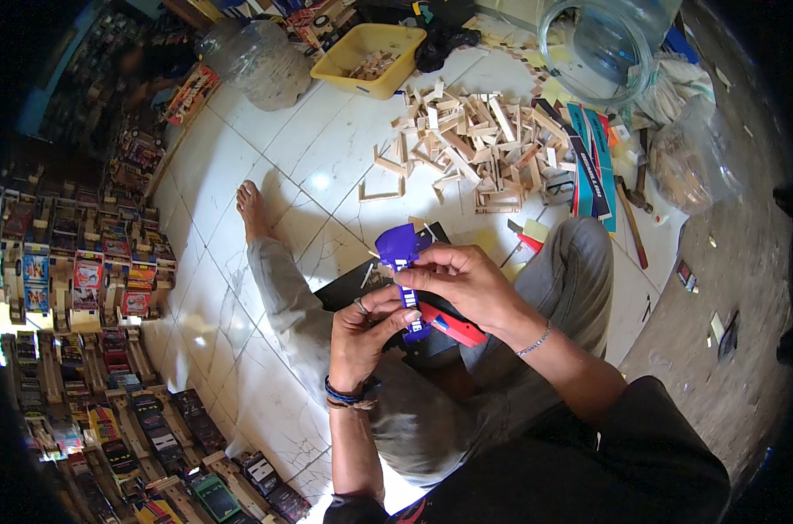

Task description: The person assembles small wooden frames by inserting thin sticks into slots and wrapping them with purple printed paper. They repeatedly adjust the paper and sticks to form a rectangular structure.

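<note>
A purple printed strip (400, 249) with white lettering and a wider, shaped upper end is held upright in front of me. My left hand (366, 339) pinches its lower part between thumb and fingers. Higher up, my right hand (457, 281) grips the strip's right edge with thumb and forefinger. Just below the right hand is a red tool (451, 327) with a dark end, partly hidden, so its kind is unclear. Under both hands a black board (348, 286) lies between my legs, with small pale pieces on it.
Beyond my legs, wooden pieces and small frames (466, 144) are heaped on the tiles. A yellow basin (370, 83) stands behind them. To the right are teal printed sheets (593, 166) and a hammer (632, 223). Rows of wooden toy trucks (86, 279) line the left.
</note>
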`<state>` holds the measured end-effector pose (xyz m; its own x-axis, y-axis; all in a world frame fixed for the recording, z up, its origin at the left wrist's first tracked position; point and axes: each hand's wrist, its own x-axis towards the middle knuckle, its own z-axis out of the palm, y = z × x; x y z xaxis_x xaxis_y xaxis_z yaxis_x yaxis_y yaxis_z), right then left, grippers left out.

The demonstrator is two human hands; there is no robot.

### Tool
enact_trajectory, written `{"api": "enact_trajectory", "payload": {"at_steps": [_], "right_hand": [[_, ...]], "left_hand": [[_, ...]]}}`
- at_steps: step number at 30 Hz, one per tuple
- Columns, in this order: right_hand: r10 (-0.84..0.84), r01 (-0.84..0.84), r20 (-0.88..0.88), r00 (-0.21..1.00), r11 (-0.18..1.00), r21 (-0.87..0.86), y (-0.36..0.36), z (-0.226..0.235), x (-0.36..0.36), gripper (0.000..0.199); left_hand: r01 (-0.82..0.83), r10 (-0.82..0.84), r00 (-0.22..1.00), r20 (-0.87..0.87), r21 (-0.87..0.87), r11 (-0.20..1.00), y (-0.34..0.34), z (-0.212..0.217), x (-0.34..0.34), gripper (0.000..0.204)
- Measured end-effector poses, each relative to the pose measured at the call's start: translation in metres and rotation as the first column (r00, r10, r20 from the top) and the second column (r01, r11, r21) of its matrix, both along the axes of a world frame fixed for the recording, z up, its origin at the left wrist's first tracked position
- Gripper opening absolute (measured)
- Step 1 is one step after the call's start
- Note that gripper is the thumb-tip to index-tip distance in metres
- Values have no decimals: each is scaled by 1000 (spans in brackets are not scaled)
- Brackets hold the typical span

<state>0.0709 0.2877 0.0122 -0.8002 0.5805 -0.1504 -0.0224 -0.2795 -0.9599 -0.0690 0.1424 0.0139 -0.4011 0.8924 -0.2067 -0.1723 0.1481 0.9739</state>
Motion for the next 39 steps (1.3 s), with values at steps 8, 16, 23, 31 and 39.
{"api": "enact_trajectory", "payload": {"at_steps": [8,16,23,31,39], "right_hand": [[-123,146,-91,988,939,313,-11,15,8,16],[-45,314,-328,944,436,844,-33,28,40,27],[43,427,-426,904,-17,904,-29,9,55,29],[263,230,-168,950,-228,946,-22,-8,75,31],[-4,4,-1,1000,999,-43,-24,9,62,34]], "left_hand": [[-27,26,885,-465,5,1000,-6,20,18,15],[138,71,437,-897,145,980,-9,49,17,43],[-103,100,994,32,103,989,-20,49,45,32],[-59,58,901,431,-11,998,-16,36,44,31],[-122,121,958,261,-10,992,-15,27,44,25]]}}
